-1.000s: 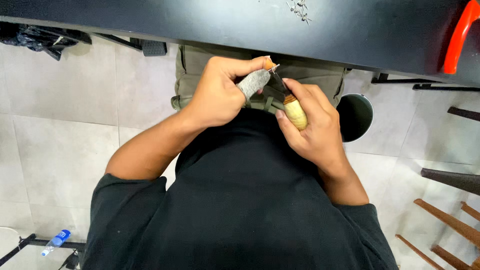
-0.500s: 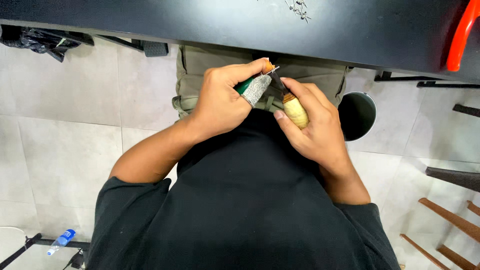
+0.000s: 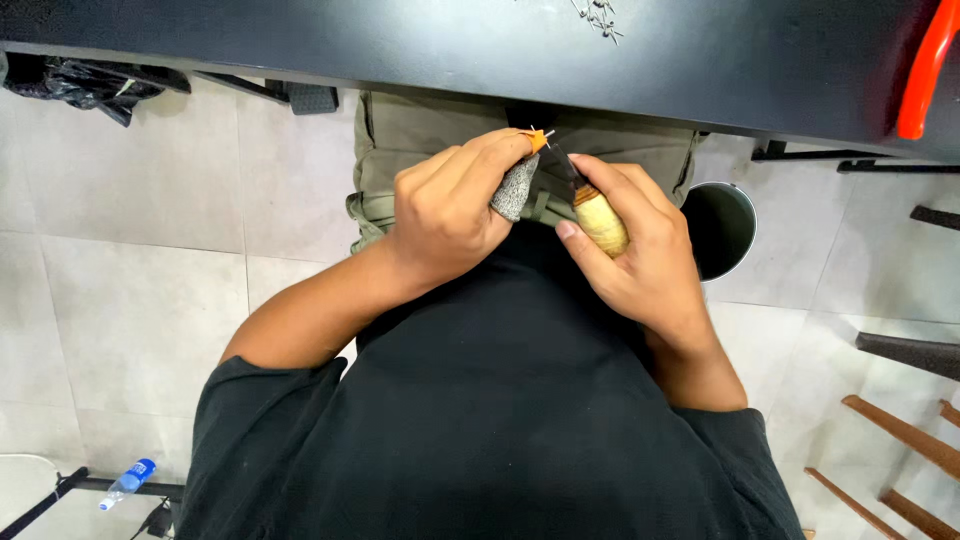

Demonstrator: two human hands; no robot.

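Both hands are raised close together over my lap, just below the edge of a dark table (image 3: 420,45). My left hand (image 3: 450,205) pinches a small orange piece (image 3: 539,139) at its fingertips; its thumb wears a grey knitted guard (image 3: 514,190). My right hand (image 3: 640,250) grips a knife by its pale wooden handle (image 3: 601,221). The dark blade (image 3: 557,166) points up toward the orange piece and meets it.
A red handle (image 3: 925,70) lies at the table's right end, small metal bits (image 3: 598,15) at its top. A dark round bin (image 3: 722,225) stands on the tiled floor beside my right hand. A blue bottle (image 3: 128,481) lies lower left; wooden slats (image 3: 895,420) at right.
Both hands stay together and shift only slightly; the left hand's grip on the orange piece has turned a little against the blade.
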